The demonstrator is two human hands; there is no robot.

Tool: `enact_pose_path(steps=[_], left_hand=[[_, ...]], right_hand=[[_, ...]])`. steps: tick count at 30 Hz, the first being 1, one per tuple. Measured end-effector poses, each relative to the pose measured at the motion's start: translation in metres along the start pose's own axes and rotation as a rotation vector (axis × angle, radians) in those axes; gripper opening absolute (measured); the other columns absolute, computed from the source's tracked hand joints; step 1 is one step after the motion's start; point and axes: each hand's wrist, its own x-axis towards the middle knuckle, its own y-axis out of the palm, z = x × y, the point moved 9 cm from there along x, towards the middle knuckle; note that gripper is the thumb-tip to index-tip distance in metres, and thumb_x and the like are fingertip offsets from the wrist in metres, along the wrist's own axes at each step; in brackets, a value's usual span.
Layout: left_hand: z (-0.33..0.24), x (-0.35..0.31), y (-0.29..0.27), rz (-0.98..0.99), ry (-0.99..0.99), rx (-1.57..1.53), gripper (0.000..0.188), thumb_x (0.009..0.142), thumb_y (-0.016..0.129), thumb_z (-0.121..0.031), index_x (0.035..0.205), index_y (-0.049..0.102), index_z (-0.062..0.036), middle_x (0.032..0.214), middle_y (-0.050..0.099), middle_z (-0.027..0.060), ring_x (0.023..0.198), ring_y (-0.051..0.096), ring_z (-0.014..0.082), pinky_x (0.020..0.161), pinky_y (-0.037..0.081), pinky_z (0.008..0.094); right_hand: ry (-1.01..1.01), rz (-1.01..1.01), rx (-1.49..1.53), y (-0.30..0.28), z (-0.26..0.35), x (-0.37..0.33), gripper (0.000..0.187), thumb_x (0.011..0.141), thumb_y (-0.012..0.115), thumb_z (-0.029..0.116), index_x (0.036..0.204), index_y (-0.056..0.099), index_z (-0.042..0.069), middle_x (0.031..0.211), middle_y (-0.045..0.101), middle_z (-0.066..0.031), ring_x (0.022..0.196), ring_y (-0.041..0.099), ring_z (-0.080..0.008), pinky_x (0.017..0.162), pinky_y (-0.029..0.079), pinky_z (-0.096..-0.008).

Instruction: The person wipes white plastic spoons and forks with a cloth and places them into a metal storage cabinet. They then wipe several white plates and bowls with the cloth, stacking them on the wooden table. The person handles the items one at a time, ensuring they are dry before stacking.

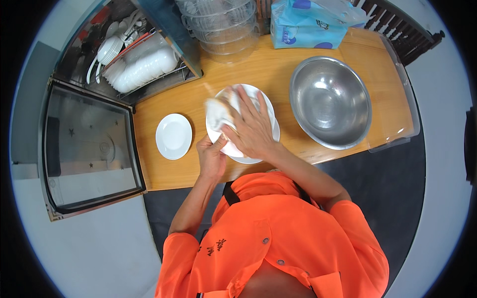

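Note:
My left hand (212, 158) grips the near-left rim of a white plate (233, 150), its thumb over the edge. My right hand (253, 128) lies across that plate with its fingers spread, pressing a white cloth (217, 114) onto the plate's face. The cloth is bunched left of the fingers and smeared by motion. Below the held plate, part of another white plate (277, 132) shows at the right and near side; whether there are more under it is hidden. A smaller white plate (174, 136) lies on the table to the left.
A large steel bowl (308, 107) stands at the right. Stacked clear containers (223, 30) and a blue tissue pack (310, 27) stand at the back. At the far left, a dish cabinet (164, 30) holds white bowls (149, 67) and spoons, its glass door (92, 149) swung open.

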Motion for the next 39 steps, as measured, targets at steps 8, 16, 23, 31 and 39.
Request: enact_pose_path(steps=[8, 16, 23, 31, 39], left_hand=[[-0.034, 0.003, 0.017, 0.055, 0.121, 0.101, 0.019, 0.084, 0.066, -0.005, 0.1, 0.065, 0.0042, 0.096, 0.067, 0.0088, 0.087, 0.061, 0.0141, 0.082, 0.047, 0.0288], [-0.011, 0.0, 0.014, -0.015, 0.17, -0.118, 0.025, 0.086, 0.064, -0.007, 0.108, 0.06, 0.0031, 0.108, 0.064, 0.0097, 0.096, 0.06, 0.0164, 0.087, 0.048, 0.0324], [-0.01, 0.007, 0.025, 0.158, -0.05, -0.088, 0.028, 0.088, 0.061, -0.01, 0.112, 0.057, 0.0049, 0.107, 0.064, 0.012, 0.098, 0.062, 0.0186, 0.087, 0.05, 0.034], [-0.021, 0.031, 0.047, 0.312, -0.302, 0.035, 0.042, 0.091, 0.058, -0.018, 0.124, 0.048, 0.0053, 0.115, 0.06, 0.0139, 0.101, 0.061, 0.0202, 0.088, 0.051, 0.0336], [-0.002, 0.03, 0.013, 0.02, -0.169, -0.199, 0.042, 0.092, 0.056, -0.022, 0.124, 0.047, 0.003, 0.116, 0.06, 0.0117, 0.103, 0.061, 0.0215, 0.088, 0.052, 0.034]], right_hand=[[0.471, 0.383, 0.395, 0.015, -0.09, 0.061, 0.052, 0.091, 0.047, 0.043, 0.115, 0.056, -0.002, 0.105, 0.062, -0.0213, 0.105, 0.056, -0.0352, 0.088, 0.041, -0.0438], [0.967, -0.578, 1.514, 0.059, -0.099, -0.069, 0.04, 0.089, 0.059, 0.028, 0.111, 0.058, -0.005, 0.096, 0.065, -0.0113, 0.083, 0.061, -0.0177, 0.075, 0.048, -0.0317], [0.859, -0.173, 1.426, 0.011, -0.129, -0.034, 0.036, 0.081, 0.07, 0.017, 0.107, 0.059, -0.005, 0.094, 0.065, -0.0113, 0.079, 0.063, -0.0144, 0.069, 0.052, -0.0268], [0.648, 0.397, 1.183, -0.004, -0.106, 0.017, 0.044, 0.084, 0.067, 0.025, 0.117, 0.057, -0.003, 0.101, 0.065, -0.0133, 0.087, 0.065, -0.0184, 0.075, 0.052, -0.0298], [0.058, -0.077, -0.046, -0.019, -0.031, -0.024, 0.055, 0.084, 0.057, 0.036, 0.128, 0.049, 0.004, 0.133, 0.045, -0.02, 0.13, 0.038, -0.0335, 0.104, 0.027, -0.0539]])
